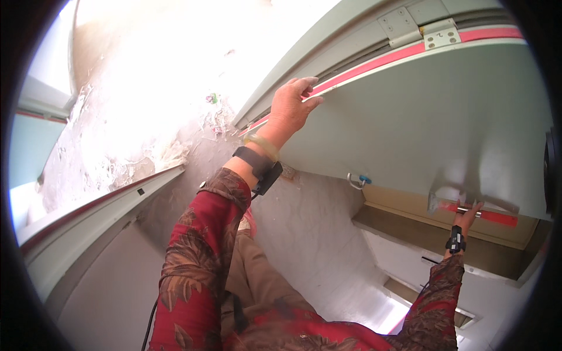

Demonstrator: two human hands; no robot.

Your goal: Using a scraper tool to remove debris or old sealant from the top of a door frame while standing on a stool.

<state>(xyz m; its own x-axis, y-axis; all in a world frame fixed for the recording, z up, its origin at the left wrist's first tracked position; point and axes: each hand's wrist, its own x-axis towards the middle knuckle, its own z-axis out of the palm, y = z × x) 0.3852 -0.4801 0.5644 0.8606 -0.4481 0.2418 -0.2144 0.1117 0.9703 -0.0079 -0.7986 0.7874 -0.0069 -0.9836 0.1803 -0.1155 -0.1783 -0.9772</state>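
Note:
My left hand [291, 105] reaches out over the edge of a pale grey-green door [398, 117]. Its fingers are slightly bent, with the thumb apart from them and nothing seen between them. From this view I cannot tell whether the fingertips touch the red strip [374, 64] along the door's edge. At the right, my right hand [464, 217] is closed around a flat scraper [497, 219] with a red handle. The scraper lies close to the door's face, and part of it is hard to make out against the reflection there.
Metal hinges [442, 36] join the door to its frame. A white and blue handle [357, 180] sticks out from the door's lower edge. Scraps and white debris [170, 155] litter the bright floor at the left. A frame with a reddish strip [99, 205] runs along the lower left.

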